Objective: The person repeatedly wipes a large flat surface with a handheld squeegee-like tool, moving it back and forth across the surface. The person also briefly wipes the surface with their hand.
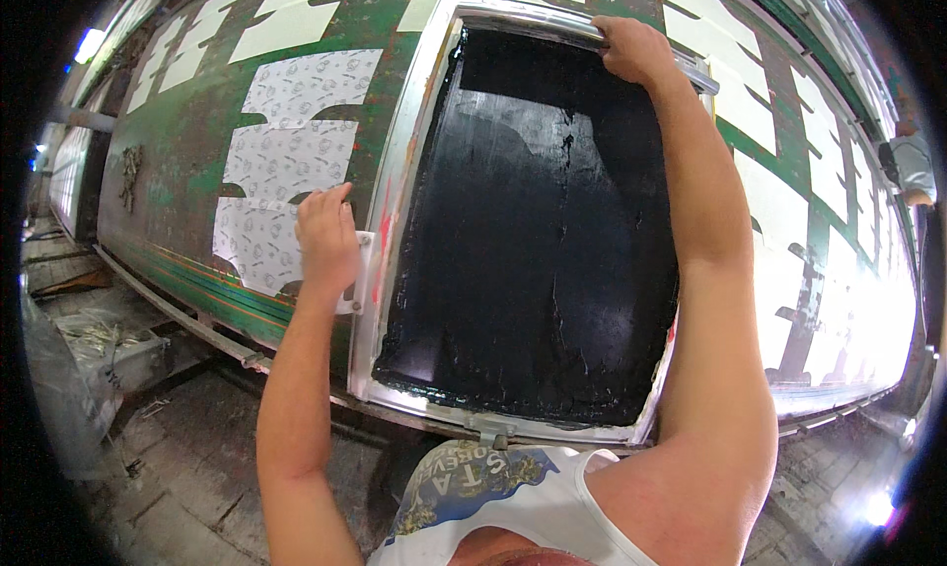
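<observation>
Your right hand [634,51] curls its fingers around the metal bar [533,14] at the frame's far edge, toward the right. The frame [395,162], holding a black-coated screen [533,250], lies on the green table [178,191], its near edge close to your torso. Your left hand [328,233] sits just outside the left rail, by the white bracket [363,270]; I cannot tell its grip. Printed sheets [296,152] lie left of the frame.

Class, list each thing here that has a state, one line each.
Frame: lying on the table
Black coating: glossy, spread, streaked
Patterned sheets: printed, lying flat
Metal bar: held, at frame's far end
Right hand: gripping the bar
Left hand: slightly blurred, grip unclear
</observation>
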A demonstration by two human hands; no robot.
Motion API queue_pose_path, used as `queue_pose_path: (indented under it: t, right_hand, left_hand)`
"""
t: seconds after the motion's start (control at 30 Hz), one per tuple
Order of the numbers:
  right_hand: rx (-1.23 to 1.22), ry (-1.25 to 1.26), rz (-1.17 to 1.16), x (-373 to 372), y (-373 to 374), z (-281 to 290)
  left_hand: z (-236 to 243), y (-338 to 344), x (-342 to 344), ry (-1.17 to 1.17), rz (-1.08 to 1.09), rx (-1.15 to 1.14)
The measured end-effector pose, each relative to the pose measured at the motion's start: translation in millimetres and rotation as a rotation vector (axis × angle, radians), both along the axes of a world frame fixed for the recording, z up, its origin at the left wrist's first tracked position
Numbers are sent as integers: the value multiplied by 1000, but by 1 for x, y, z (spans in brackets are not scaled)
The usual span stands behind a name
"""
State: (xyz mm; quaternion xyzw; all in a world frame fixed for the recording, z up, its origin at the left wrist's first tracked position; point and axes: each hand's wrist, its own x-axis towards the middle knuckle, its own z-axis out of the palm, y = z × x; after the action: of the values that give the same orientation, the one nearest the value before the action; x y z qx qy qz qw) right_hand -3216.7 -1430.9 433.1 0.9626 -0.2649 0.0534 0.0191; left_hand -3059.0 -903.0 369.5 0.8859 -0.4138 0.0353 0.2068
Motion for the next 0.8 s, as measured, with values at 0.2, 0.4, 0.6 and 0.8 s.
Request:
queue_pose_path:
  t: [0.2,0.4,0.6,0.8]
  right_hand:
    - [30,100,28,1,8,2]
    - [11,160,91,-15,40,17]
    - [71,166,88,-46,98,18]
    - [120,208,76,-89,178,21]
  left_hand:
    - [1,0,4,-19,-56,11]
    - [1,1,1,-45,-60,6]
    - [-7,2,8,-45,-67,-12]
    - [-20,2,18,-28,-90,-66]
